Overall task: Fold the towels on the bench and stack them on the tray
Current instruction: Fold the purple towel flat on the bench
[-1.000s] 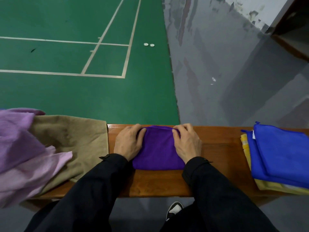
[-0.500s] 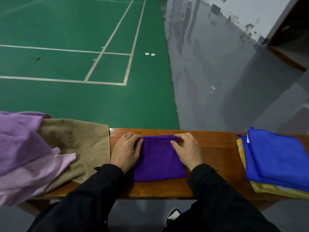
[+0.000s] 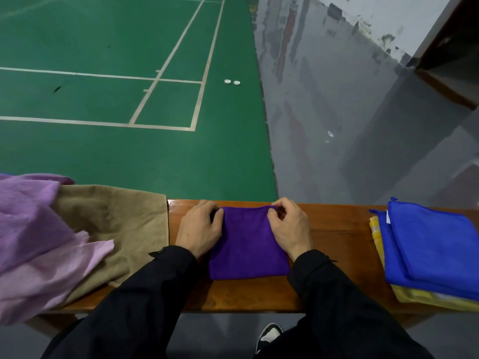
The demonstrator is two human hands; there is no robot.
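Since a second ago the right hand has lifted its fingers off the purple towel and now pinches the towel's corner at 1 o'clock. The left hand has curled its fingertips onto the corner at 11 o'clock, where earlier it lay flat along the towel's side

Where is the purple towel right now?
Head view: the purple towel lies mid-bench, between the left hand and right hand.

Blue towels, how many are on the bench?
2: both blue towels lie stacked at the bench's right end, over a yellow towel; more may hide underneath.
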